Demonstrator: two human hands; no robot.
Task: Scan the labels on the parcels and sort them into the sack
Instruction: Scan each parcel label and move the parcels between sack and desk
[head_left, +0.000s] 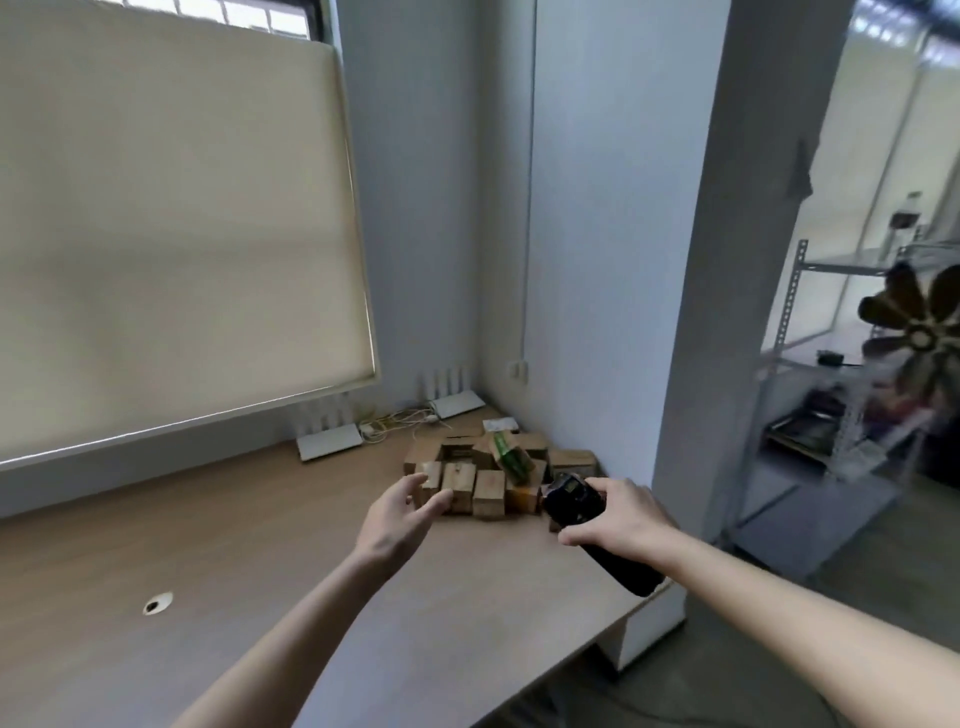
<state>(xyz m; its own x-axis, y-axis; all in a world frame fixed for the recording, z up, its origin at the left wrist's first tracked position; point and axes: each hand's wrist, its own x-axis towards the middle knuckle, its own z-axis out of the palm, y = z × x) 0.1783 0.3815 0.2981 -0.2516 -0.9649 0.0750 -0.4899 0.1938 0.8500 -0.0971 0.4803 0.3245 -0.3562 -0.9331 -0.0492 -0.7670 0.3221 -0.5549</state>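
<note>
Right hand (618, 512) grips scanner (587, 525), head toward parcels (488, 475).

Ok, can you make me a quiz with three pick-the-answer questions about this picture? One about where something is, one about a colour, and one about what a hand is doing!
1. Where is the pile of small brown cardboard parcels?
A. at the far corner of the wooden desk
B. on the floor
C. on the metal shelf

2. What colour is the handheld scanner?
A. white
B. black
C. red

3. What is the left hand doing?
A. gripping the scanner
B. reaching open towards the parcels
C. holding a sack

Answers:
1 A, the pile sits by the wall corner.
2 B, its body is dark black.
3 B, its fingers are spread and hold nothing, while the right hand grips the scanner.
</note>
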